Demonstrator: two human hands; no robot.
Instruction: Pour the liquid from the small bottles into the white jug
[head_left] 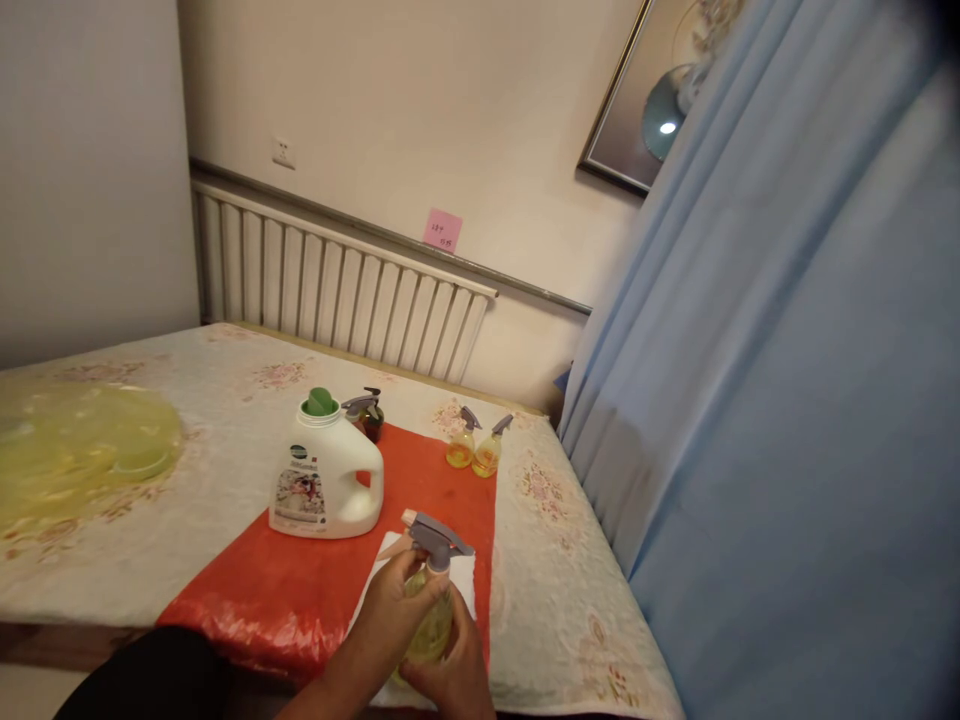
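Both my hands are wrapped around one clear yellowish spray bottle [433,622] with a grey trigger head [435,538] and a pale pink nozzle. My left hand [394,605] grips it at the neck, just under the head. Around the lower body of the bottle, my right hand [455,655] is closed. Beneath the bottle lies a white sheet [463,578], partly covered by my hands. A large white jug [330,475] with a green cap stands upright just beyond, on a red sheet [420,480].
Two yellow spray bottles [460,448] stand at the red sheet's far right corner. Behind the jug is a darker spray bottle [371,420], partly hidden. A translucent yellow plastic bag [82,450] lies on the left. A blue curtain [750,400] hangs along the right; a radiator [337,280] lines the wall.
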